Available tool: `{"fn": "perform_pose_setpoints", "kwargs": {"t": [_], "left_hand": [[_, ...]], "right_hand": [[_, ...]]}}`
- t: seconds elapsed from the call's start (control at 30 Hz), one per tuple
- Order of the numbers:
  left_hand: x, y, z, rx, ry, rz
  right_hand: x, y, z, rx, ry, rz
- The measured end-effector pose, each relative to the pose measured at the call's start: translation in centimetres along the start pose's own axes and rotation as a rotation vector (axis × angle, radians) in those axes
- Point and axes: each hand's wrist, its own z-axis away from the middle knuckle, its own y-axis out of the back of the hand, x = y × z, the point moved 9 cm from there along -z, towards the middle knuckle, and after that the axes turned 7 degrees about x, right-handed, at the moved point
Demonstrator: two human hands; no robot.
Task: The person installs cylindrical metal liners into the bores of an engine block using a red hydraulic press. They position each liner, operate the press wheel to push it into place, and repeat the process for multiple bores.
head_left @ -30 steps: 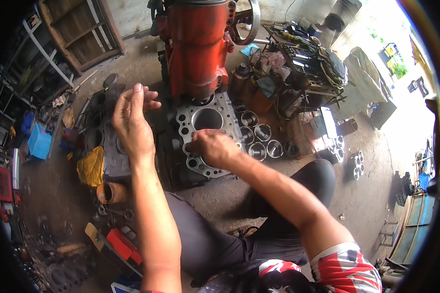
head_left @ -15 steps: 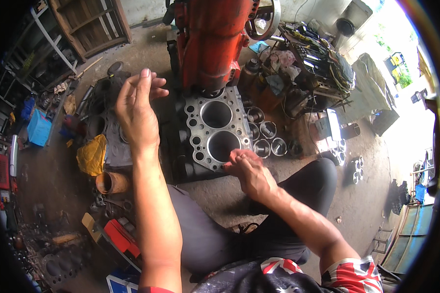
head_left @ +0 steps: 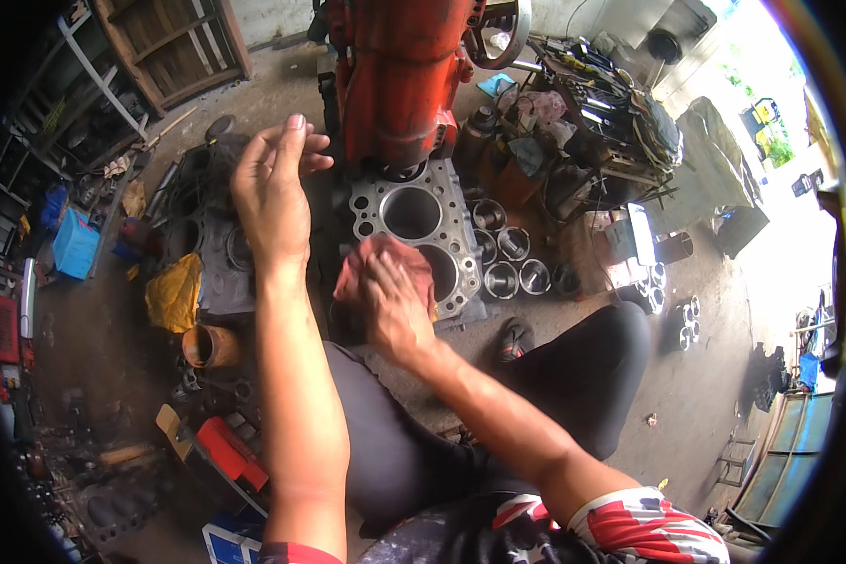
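An engine block [head_left: 455, 246] with a bare metal deck lies in front of me. Its far cylinder bore [head_left: 412, 212] shows in full, while a red rag [head_left: 355, 266] covers part of the nearer bore. Pressed over that rag is my right hand [head_left: 397, 312], at the near left corner of the deck. My left hand [head_left: 274, 202] is raised to the left of the block, fingers partly bent and apart, with nothing in it. A red boring machine [head_left: 395, 89] stands over the far end of the block.
Several round metal sleeves or pistons [head_left: 512, 244] stand right of the block. Tools are heaped on a stand [head_left: 630, 141] at the far right. On the left lie another block [head_left: 224, 287], a yellow cloth [head_left: 174, 293], a rusty cylinder [head_left: 211, 346] and a red box [head_left: 232, 453].
My right hand has moved left across the near end of the deck with the red rag, which is now spread wider. The left hand stays raised, shifted only slightly.
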Motion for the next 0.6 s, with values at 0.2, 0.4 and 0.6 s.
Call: {"fn": "perform_pose_setpoints", "kwargs": {"t": [0.2, 0.4, 0.6], "left_hand": [[-0.7, 0.0, 0.2, -0.068, 0.046, -0.108], [-0.8, -0.3, 0.4, -0.116, 0.057, -0.181], [-2.0, -2.4, 0.8, -0.160, 0.082, -0.198]], "right_hand": [[-0.9, 5.9, 8.6, -0.115, 0.106, -0.203], [6.9, 15.9, 6.9, 0.058, -0.342, 0.026], [3.0, 6.4, 8.9, -0.487, 0.228, 0.893]]}}
